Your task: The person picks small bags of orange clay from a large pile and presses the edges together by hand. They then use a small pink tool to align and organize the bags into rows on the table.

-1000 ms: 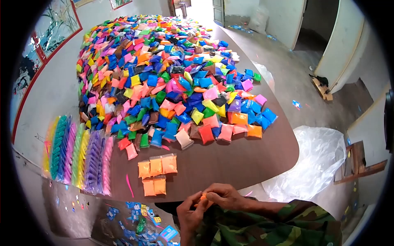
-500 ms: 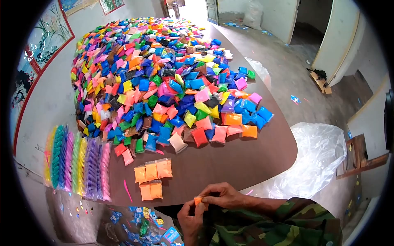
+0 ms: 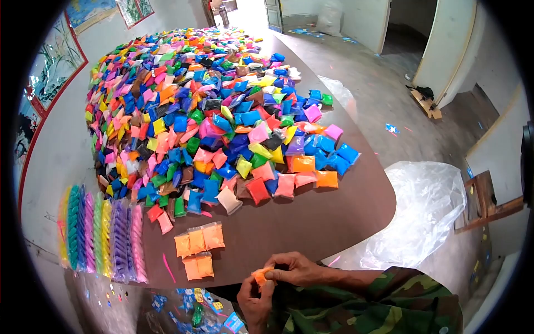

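Observation:
Just off the table's front edge, a small light-orange packet point(image 3: 260, 276) is pinched between my two hands. My left hand point(image 3: 254, 302) grips it from below, thumb and fingers closed. From the right, my right hand point(image 3: 293, 269) has its thumb and fingers closed on the same packet, hiding part of it. Closest on the table lie several light-orange packets point(image 3: 196, 240) in clear film, laid in two short rows. A thin pink strip point(image 3: 168, 268) lies to their left.
A large heap of multicoloured packets point(image 3: 206, 128) covers much of the brown table point(image 3: 334, 222). Long twisted coloured bundles in clear sleeves point(image 3: 103, 236) hang over the left edge. Clear plastic sheeting point(image 3: 420, 214) lies on the floor at right; printed scraps point(image 3: 194, 312) lie below the table.
The view has shifted slightly, moving the table and heap left in the picture. More of the orange packet shows between my hands, which stay close together.

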